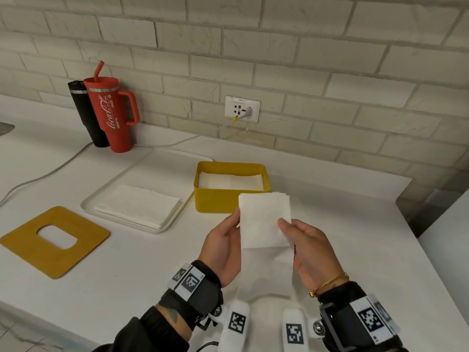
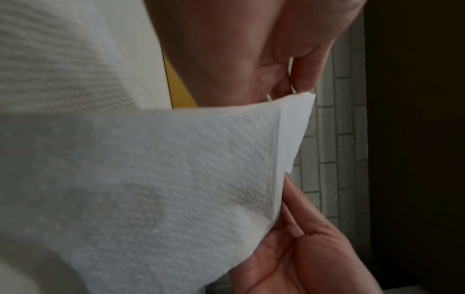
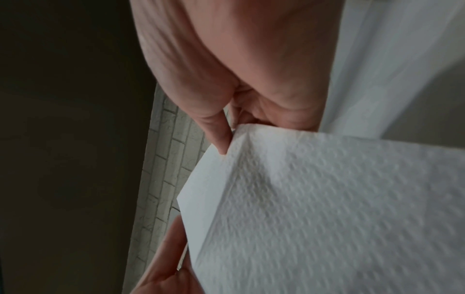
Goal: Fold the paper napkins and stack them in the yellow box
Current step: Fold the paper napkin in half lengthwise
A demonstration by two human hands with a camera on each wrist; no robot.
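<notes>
Napkin [image 1: 262, 219] between 2 hands, above counter [image 1: 132, 262]

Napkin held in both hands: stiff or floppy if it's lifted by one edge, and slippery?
Likely floppy: the napkin is thin paper, and its lower part hangs below the left hand and right hand. Probably very light, since fingertip pinches hold it. Probably not slippery: the left wrist view shows an embossed, textured surface. It may tear if tugged.

Head view looks down; both wrist views share the napkin [image 2: 163, 179] close-up.
</notes>
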